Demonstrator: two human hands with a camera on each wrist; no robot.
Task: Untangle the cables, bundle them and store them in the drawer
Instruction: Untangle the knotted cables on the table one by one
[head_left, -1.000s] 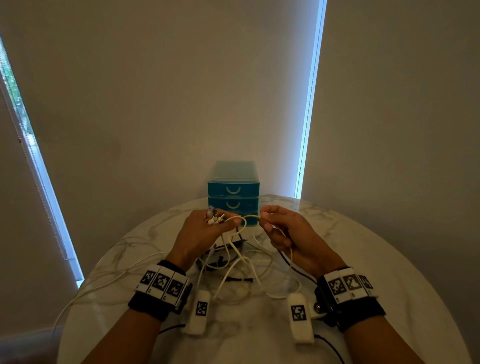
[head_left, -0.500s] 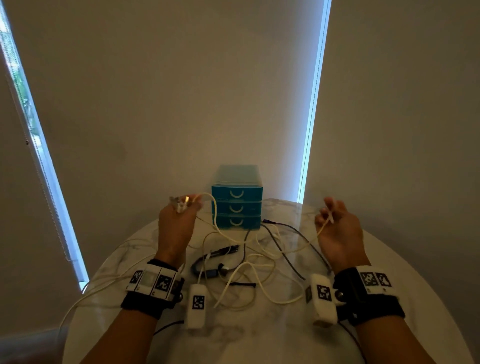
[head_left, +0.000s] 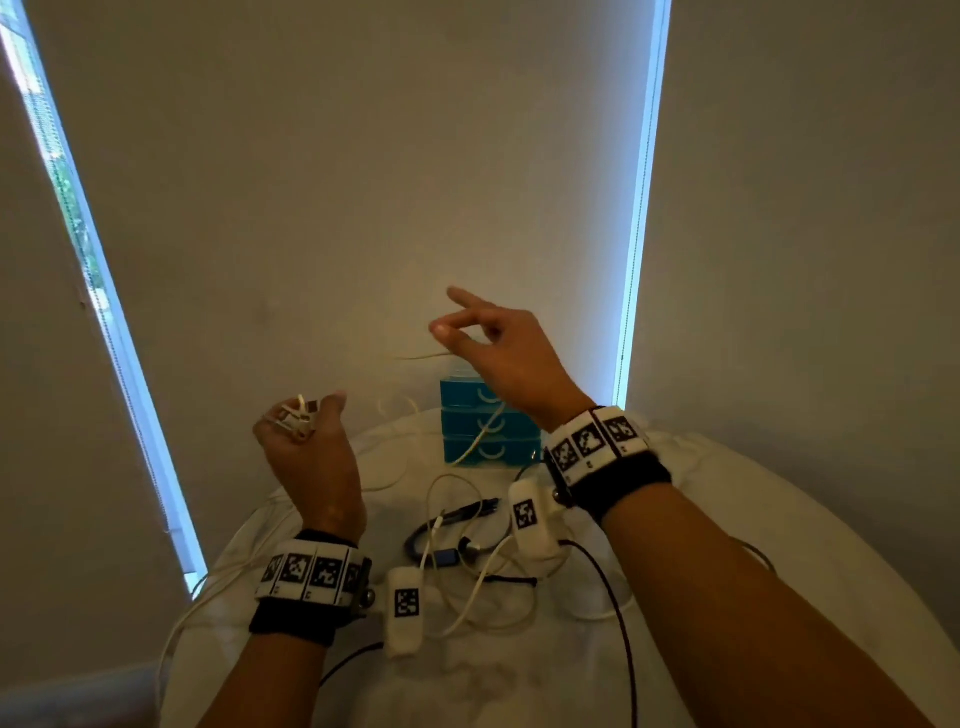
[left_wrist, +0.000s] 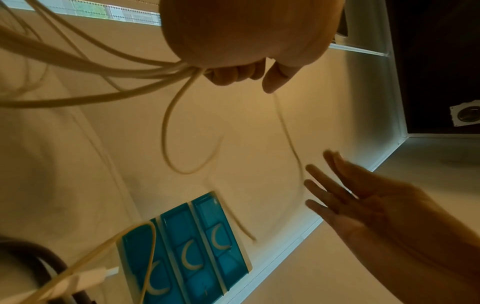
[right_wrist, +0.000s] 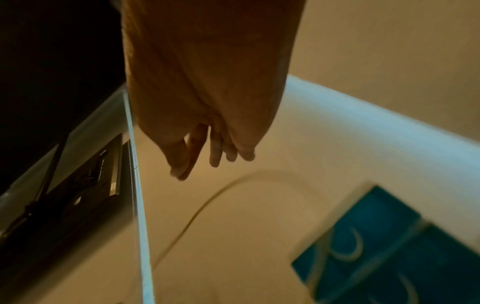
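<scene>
My left hand (head_left: 304, 434) is raised at the left and grips a bunch of white cable ends (head_left: 292, 414); several white strands fan out from its fist (left_wrist: 228, 75). My right hand (head_left: 485, 338) is lifted high above the teal drawer unit (head_left: 488, 431). Thumb and forefinger (right_wrist: 180, 172) meet on a thin white cable (head_left: 421, 357), and the other fingers (left_wrist: 327, 189) are stretched out. That cable hangs blurred down in front of the drawers. All three drawers (left_wrist: 182, 253) look closed. The rest of the tangle (head_left: 467, 566) lies on the table.
The round marble table (head_left: 701, 545) holds a black cable (head_left: 457, 517) and a small blue connector (head_left: 445, 558) among white loops. Another white cable (head_left: 171, 629) trails off the table's left edge. The wall and blinds stand close behind the drawers.
My right hand has risen and swung left from the table's right side to above the drawer unit, drawing the white cable up. My left hand keeps its bunch of ends at the left.
</scene>
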